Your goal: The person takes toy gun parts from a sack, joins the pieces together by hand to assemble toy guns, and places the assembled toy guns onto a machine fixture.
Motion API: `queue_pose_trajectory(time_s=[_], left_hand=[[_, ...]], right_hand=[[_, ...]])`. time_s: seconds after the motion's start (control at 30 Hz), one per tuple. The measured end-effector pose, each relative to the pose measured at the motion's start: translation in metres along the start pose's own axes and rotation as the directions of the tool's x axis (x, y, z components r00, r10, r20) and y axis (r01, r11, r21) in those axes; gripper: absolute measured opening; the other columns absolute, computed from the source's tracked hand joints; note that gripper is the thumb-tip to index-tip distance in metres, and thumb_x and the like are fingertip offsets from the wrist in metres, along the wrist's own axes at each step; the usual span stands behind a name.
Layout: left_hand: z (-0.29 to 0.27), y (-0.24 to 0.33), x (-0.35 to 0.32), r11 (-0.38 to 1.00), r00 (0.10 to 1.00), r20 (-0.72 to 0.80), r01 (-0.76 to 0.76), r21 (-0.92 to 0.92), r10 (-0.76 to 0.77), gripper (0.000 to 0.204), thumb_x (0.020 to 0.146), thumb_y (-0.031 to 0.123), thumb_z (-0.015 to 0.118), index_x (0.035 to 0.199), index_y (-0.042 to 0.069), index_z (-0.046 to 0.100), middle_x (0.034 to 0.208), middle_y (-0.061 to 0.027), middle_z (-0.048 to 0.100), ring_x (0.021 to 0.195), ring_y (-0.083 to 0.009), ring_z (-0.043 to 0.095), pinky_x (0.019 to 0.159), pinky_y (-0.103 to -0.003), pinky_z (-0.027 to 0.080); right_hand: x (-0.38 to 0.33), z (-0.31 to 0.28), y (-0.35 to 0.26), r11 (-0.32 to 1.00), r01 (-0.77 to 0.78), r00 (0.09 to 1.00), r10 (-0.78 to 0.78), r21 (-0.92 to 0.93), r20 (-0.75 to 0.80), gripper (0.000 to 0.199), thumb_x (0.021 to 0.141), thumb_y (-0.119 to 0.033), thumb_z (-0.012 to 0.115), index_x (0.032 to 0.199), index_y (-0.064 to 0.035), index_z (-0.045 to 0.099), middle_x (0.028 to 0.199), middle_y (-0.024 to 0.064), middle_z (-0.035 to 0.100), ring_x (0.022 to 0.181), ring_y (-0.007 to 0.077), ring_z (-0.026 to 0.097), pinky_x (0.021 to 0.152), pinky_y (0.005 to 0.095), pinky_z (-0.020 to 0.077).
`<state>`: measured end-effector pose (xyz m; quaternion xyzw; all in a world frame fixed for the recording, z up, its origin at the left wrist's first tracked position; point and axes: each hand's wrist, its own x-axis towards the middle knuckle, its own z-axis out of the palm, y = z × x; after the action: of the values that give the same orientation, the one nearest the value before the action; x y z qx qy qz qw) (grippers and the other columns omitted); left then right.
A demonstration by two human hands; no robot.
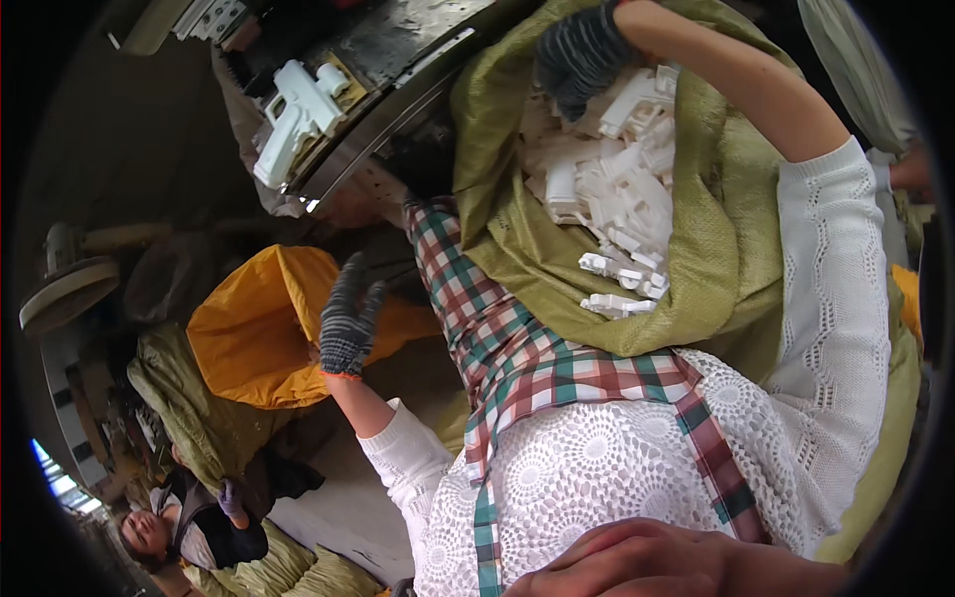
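Step judged: drawing white plastic parts (617, 189) from green woven sack (716, 269), right of centre. Right hand (579, 55), gloved, dipped into far end of heap; grip not discernible. Left hand (348, 318), gloved, fingers spread, empty, near yellow sack (249, 338). Parts jumbled, no common long axis. Next: firm closure, clean lift.

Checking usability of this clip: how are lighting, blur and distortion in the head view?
Head view: strong fisheye bending with a black vignette at the rim; the white plastic parts in the green sack are bright, nearly washed out; the left side is dim; the gloved left hand is slightly soft, the right hand is reasonably sharp.
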<state>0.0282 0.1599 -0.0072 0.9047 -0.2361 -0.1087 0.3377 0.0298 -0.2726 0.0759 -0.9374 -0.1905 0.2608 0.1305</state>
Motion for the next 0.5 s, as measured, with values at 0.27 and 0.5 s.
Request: queue_pose_trajectory(time_s=[0.27,0.5], left_hand=[[0.052,0.041,0.028,0.977,0.899,0.402,-0.101,-0.187,0.170,0.048,0.084,0.012,0.063,0.127,-0.001,0.045,0.123,-0.0154,0.054,0.111,-0.0218,0.052,0.094,-0.031,0.041],[0.083,0.076,0.023,0.856,0.824,0.451,-0.077,-0.512,0.343,0.048,0.090,0.031,0.055,0.127,0.001,0.047,0.114,-0.0154,0.060,0.110,-0.0260,0.054,0.097,-0.035,0.039]], right_hand=[[0.009,0.075,0.062,0.921,-0.338,0.858,0.216,-0.196,-0.466,0.039,0.071,-0.018,0.067,0.108,-0.0075,0.061,0.092,0.0137,0.063,0.087,0.0325,0.059,0.079,0.0398,0.0476],[-0.028,0.011,-0.030,0.906,-0.258,0.889,0.086,-0.337,-0.450,0.018,0.080,-0.017,0.052,0.089,-0.0045,0.060,0.090,0.0202,0.062,0.075,0.0330,0.060,0.065,0.0339,0.0492]])
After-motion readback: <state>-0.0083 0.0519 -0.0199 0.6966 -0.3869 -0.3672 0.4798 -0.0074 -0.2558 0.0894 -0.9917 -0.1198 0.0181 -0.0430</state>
